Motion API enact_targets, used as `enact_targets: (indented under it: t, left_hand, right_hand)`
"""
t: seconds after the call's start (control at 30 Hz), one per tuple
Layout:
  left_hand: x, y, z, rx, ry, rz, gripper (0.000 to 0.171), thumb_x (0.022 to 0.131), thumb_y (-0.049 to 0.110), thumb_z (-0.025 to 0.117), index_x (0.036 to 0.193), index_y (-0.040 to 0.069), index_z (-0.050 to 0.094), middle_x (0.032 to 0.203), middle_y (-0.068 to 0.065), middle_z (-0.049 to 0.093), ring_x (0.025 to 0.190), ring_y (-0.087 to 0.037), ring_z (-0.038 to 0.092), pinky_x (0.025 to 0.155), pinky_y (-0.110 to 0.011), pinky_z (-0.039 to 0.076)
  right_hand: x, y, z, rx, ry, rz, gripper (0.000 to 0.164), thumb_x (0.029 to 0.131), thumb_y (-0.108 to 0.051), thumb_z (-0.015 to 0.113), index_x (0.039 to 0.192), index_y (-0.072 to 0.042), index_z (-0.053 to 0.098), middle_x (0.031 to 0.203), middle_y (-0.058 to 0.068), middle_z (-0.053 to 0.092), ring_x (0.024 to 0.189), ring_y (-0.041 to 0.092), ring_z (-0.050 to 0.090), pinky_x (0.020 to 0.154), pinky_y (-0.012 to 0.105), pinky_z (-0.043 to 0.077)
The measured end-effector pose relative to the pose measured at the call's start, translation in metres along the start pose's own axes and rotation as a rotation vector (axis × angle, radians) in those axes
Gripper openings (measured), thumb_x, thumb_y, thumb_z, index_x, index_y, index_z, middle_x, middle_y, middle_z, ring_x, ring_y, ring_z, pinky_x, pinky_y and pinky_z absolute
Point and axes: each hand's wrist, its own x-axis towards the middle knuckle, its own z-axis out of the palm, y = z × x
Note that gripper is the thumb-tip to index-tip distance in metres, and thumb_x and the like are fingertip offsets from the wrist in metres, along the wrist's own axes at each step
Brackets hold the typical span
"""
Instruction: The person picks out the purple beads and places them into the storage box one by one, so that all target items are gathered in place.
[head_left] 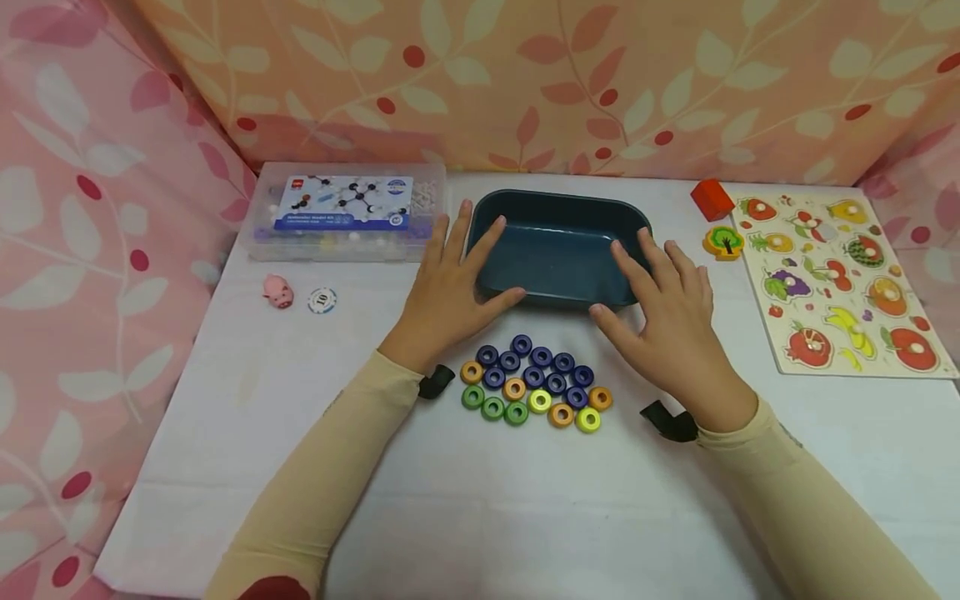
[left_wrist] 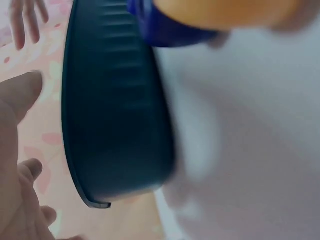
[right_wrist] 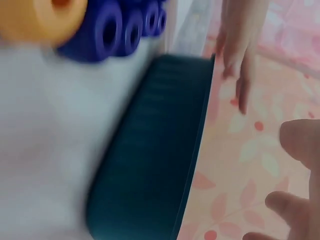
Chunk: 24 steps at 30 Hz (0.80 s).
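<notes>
A dark teal plastic bin (head_left: 557, 260) stands on the white cloth, nothing visible inside it. My left hand (head_left: 448, 298), fingers spread, hovers over its left end; my right hand (head_left: 670, 332) does likewise at the right end. In both wrist views the fingers appear apart from the bin (left_wrist: 115, 115) wall, and neither hand holds anything. Between the forearms, in front of the bin, lies a cluster of small rings: several dark blue rings (head_left: 533, 386), orange rings (head_left: 513, 397), green rings (head_left: 492, 417) and two yellow rings (head_left: 539, 410). Nearest the right wrist camera is an orange ring (right_wrist: 30, 30), blurred.
Back left stands a clear molecular model kit box (head_left: 345, 217), with a pink toy pig (head_left: 278, 292) and a round "10" chip (head_left: 322, 301) before it. At right lie a fruit puzzle board (head_left: 817, 292), a red block (head_left: 712, 200) and a wooden tree piece (head_left: 723, 242). Patterned curtains (head_left: 570, 92) border the table.
</notes>
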Motion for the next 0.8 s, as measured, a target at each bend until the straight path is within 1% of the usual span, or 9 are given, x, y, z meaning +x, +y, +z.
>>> enact_targets:
  t: [0.07, 0.13, 0.23, 0.33, 0.4, 0.53, 0.6, 0.7, 0.8]
  left_hand:
    - [0.001, 0.0, -0.001, -0.064, -0.026, 0.001, 0.093, 0.087, 0.075, 0.055, 0.157, 0.049, 0.0, 0.167, 0.007, -0.021, 0.156, -0.034, -0.003, 0.119, -0.06, 0.024]
    - [0.001, -0.001, -0.002, -0.12, -0.048, -0.003, 0.092, 0.087, 0.073, 0.057, 0.156, 0.052, 0.0, 0.166, 0.01, -0.022, 0.155, -0.038, 0.007, 0.113, -0.062, 0.034]
    - [0.004, -0.003, -0.002, -0.186, -0.076, -0.024, 0.091, 0.086, 0.073, 0.059, 0.154, 0.056, 0.001, 0.166, 0.012, -0.02, 0.153, -0.042, 0.016, 0.107, -0.065, 0.04]
    - [0.008, -0.007, 0.0, -0.242, -0.108, -0.055, 0.09, 0.085, 0.072, 0.061, 0.153, 0.057, 0.004, 0.168, 0.01, -0.015, 0.152, -0.04, 0.021, 0.109, -0.062, 0.04]
    - [0.012, -0.009, 0.001, -0.29, -0.132, -0.079, 0.093, 0.083, 0.071, 0.064, 0.155, 0.055, 0.007, 0.169, 0.009, -0.011, 0.152, -0.037, 0.022, 0.111, -0.06, 0.038]
    - [0.018, -0.015, 0.003, -0.387, -0.176, -0.15, 0.102, 0.078, 0.07, 0.072, 0.158, 0.049, 0.013, 0.169, 0.013, -0.006, 0.153, -0.032, 0.021, 0.114, -0.058, 0.035]
    - [0.02, -0.017, 0.003, -0.438, -0.186, -0.182, 0.107, 0.075, 0.069, 0.076, 0.159, 0.045, 0.014, 0.169, 0.013, -0.002, 0.154, -0.031, 0.019, 0.116, -0.058, 0.031]
    - [0.022, -0.018, 0.004, -0.493, -0.188, -0.214, 0.113, 0.072, 0.066, 0.08, 0.161, 0.039, 0.014, 0.169, 0.01, 0.003, 0.154, -0.028, 0.018, 0.119, -0.056, 0.028]
    - [0.023, -0.018, 0.005, -0.523, -0.188, -0.233, 0.117, 0.071, 0.065, 0.082, 0.161, 0.037, 0.013, 0.169, 0.006, 0.008, 0.154, -0.025, 0.018, 0.12, -0.053, 0.027]
  right_hand:
    - [-0.009, -0.001, 0.0, 0.053, 0.017, -0.036, 0.078, 0.093, -0.045, 0.068, 0.159, -0.033, 0.029, 0.169, 0.0, 0.012, 0.153, 0.036, 0.01, 0.117, 0.071, 0.007]
    - [-0.018, -0.002, 0.0, 0.098, 0.022, -0.065, 0.073, 0.091, -0.039, 0.073, 0.155, -0.032, 0.038, 0.167, -0.001, 0.022, 0.15, 0.035, 0.02, 0.114, 0.07, 0.02]
    - [-0.03, -0.002, 0.003, 0.151, 0.007, -0.104, 0.063, 0.088, -0.03, 0.077, 0.147, -0.028, 0.053, 0.161, 0.0, 0.037, 0.141, 0.033, 0.037, 0.107, 0.065, 0.036]
    - [-0.039, 0.002, 0.008, 0.179, -0.046, -0.114, 0.053, 0.088, -0.023, 0.079, 0.138, -0.027, 0.063, 0.152, 0.0, 0.048, 0.135, 0.03, 0.045, 0.104, 0.061, 0.042]
    - [-0.043, 0.005, 0.013, 0.198, -0.085, -0.111, 0.046, 0.088, -0.02, 0.079, 0.132, -0.025, 0.068, 0.145, 0.001, 0.056, 0.131, 0.028, 0.049, 0.104, 0.059, 0.043]
    - [-0.045, 0.014, 0.023, 0.251, -0.158, -0.096, 0.035, 0.089, -0.018, 0.078, 0.123, -0.024, 0.073, 0.129, -0.002, 0.067, 0.126, 0.024, 0.055, 0.104, 0.053, 0.045]
    - [-0.044, 0.017, 0.028, 0.284, -0.194, -0.082, 0.031, 0.089, -0.018, 0.077, 0.12, -0.024, 0.074, 0.124, -0.005, 0.069, 0.12, 0.018, 0.059, 0.101, 0.047, 0.049]
    - [-0.042, 0.019, 0.034, 0.305, -0.235, -0.066, 0.027, 0.089, -0.018, 0.077, 0.116, -0.023, 0.075, 0.117, -0.008, 0.071, 0.109, 0.012, 0.064, 0.093, 0.037, 0.054]
    - [-0.039, 0.021, 0.038, 0.312, -0.264, -0.041, 0.024, 0.089, -0.018, 0.077, 0.112, -0.023, 0.076, 0.112, -0.008, 0.072, 0.098, 0.009, 0.064, 0.086, 0.031, 0.054]
